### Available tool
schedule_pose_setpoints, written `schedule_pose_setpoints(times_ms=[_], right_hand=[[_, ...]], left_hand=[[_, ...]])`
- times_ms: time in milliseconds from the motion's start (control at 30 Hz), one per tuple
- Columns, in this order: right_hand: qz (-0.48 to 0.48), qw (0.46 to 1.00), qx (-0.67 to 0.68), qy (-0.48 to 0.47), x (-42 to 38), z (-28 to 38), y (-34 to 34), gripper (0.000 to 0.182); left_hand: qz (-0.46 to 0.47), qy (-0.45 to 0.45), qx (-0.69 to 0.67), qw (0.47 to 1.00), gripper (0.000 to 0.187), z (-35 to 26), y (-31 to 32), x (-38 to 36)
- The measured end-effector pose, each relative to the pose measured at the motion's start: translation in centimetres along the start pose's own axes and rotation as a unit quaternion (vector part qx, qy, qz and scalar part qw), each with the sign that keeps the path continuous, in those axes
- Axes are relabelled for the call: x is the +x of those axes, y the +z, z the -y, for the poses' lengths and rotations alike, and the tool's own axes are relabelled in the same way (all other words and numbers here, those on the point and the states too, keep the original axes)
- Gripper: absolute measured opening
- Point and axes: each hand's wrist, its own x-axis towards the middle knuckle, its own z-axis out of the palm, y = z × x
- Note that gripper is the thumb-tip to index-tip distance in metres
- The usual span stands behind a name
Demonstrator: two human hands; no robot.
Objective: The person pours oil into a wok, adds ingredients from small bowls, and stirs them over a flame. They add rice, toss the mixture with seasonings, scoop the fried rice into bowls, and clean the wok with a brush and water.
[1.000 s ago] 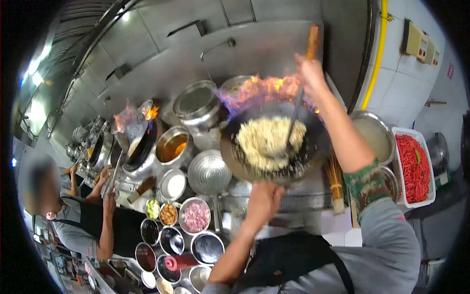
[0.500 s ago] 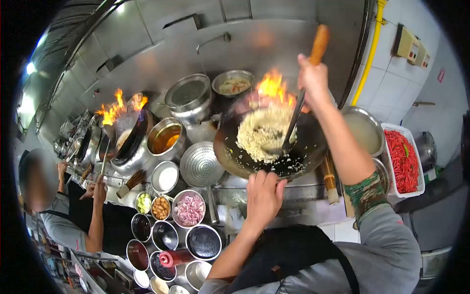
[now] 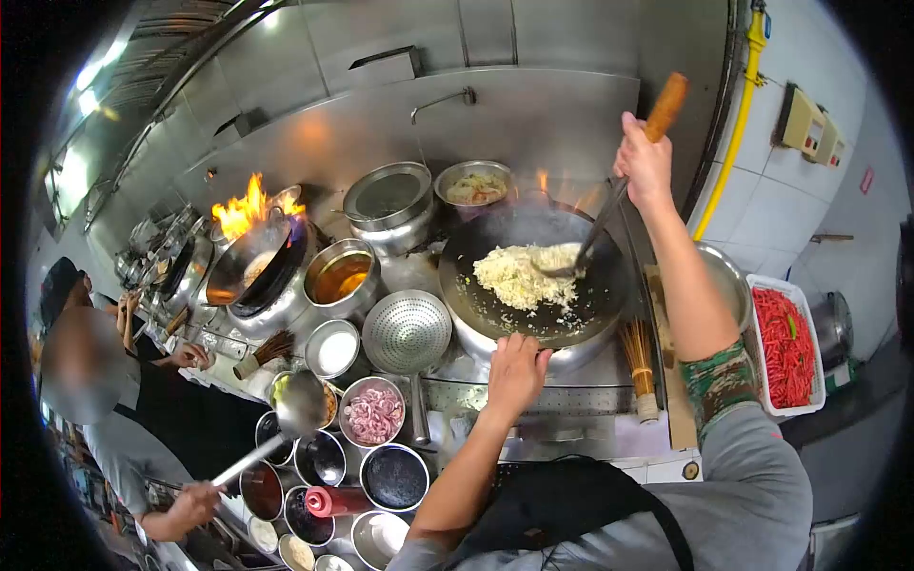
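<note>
A black wok (image 3: 495, 257) with fried rice (image 3: 522, 276) sits on the burner in front of me. My left hand (image 3: 515, 373) grips the wok's near rim. Up at the right, my right hand (image 3: 644, 164) is closed on the wooden handle of a long ladle (image 3: 595, 233), whose bowl rests in the rice. Small flames flicker behind the wok's far edge.
A perforated strainer (image 3: 407, 330), an oil pot (image 3: 341, 276), a steel pot (image 3: 388, 202) and several seasoning bowls (image 3: 373, 415) lie left. A tray of red chillies (image 3: 786, 346) is right. A co-worker (image 3: 105, 400) at the left holds a ladle (image 3: 297, 404) beside a flaming wok (image 3: 252, 262).
The wok has come down flat onto the burner and the big flames have died. The rice has settled. The co-worker has brought a ladle over the seasoning bowls.
</note>
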Motion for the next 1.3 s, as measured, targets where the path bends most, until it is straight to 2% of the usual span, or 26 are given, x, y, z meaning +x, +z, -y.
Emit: schedule_pose_setpoints(times_ms=[100,133,167,233,333,433,467,567,667,700,767,833,867,967,1000,1033,1067,1167,1267,1300], right_hand=[[-0.057,0.998,0.019,-0.004,-0.1,-7.4,-2.6,0.025],[-0.066,0.997,-0.047,0.014,-1.7,-10.1,-2.0,0.026],[0.026,0.998,0.023,0.056,-1.7,-11.4,-2.6,0.025],[0.044,0.993,0.05,0.095,-0.2,-9.6,-1.1,0.026],[-0.011,0.998,0.031,0.054,1.1,-7.5,0.0,0.03],[0.003,0.997,0.063,0.035,0.3,-13.7,-0.9,0.034],[0.011,0.994,0.072,0.085,1.1,-13.9,-0.9,0.033],[0.013,0.985,-0.007,0.171,4.3,-9.6,0.7,0.028],[0.01,0.982,-0.06,0.178,3.8,-3.1,1.1,0.033],[0.039,0.978,-0.052,0.198,2.3,-2.2,1.3,0.034],[-0.013,0.977,-0.171,0.128,0.9,-3.2,2.2,0.032],[-0.042,0.968,-0.238,0.073,-0.4,-5.4,2.8,0.031],[-0.037,0.962,-0.269,0.011,-0.2,-7.0,1.8,0.03],[-0.067,0.994,-0.041,0.082,-1.3,-1.9,1.1,0.029],[-0.053,0.995,-0.029,0.076,-1.1,-1.5,0.4,0.029],[-0.045,0.996,-0.035,0.073,-0.6,-1.3,0.6,0.029],[-0.035,0.995,-0.047,0.086,-0.6,-1.6,0.8,0.028],[-0.055,0.985,-0.138,0.088,-2.2,-3.4,3.4,0.029],[-0.04,0.963,-0.264,-0.03,-2.6,-7.8,4.0,0.032],[-0.016,0.977,-0.212,-0.024,-3.5,-7.5,3.5,0.032]], left_hand=[[0.001,-0.008,0.005,1.0,0.018,0.5,0.9,0.9],[0.007,-0.01,0.007,1.0,0.018,0.5,1.0,0.9],[0.015,-0.01,0.007,1.0,0.018,0.5,1.1,0.9],[0.026,-0.007,0.012,1.0,0.018,0.5,1.6,1.4],[0.039,0.01,0.038,0.998,0.018,1.3,1.5,2.4],[0.038,0.013,0.05,0.998,0.018,0.6,1.6,1.4],[0.043,0.014,0.043,0.998,0.018,0.8,1.6,1.5],[0.041,0.022,0.031,0.998,0.017,-0.1,0.7,0.3],[0.063,-0.015,-0.003,0.998,0.016,-5.7,-3.2,0.6],[0.048,-0.023,-0.005,0.999,0.016,-6.3,-3.3,0.7],[0.007,-0.026,-0.008,1.0,0.015,-6.7,-3.2,2.9],[0.043,-0.016,0.008,0.999,0.015,-3.3,-0.1,0.7],[0.061,-0.017,0.022,0.998,0.016,-1.8,1.3,-1.5],[0.127,0.001,0.019,0.992,0.019,-1.5,0.0,-6.9],[0.084,0.034,-0.006,0.996,0.019,-1.9,-0.7,-7.1],[0.044,0.058,-0.036,0.997,0.02,-4.3,-2.6,-6.9],[0.076,0.009,0.006,0.997,0.018,-5.2,-3.4,-5.3],[-0.013,-0.004,-0.007,1.0,0.015,-6.2,-3.8,1.3],[0.019,-0.007,0.026,0.999,0.015,-1.9,0.4,-1.3],[0.035,-0.003,0.026,0.999,0.015,-1.4,0.5,-3.8]])
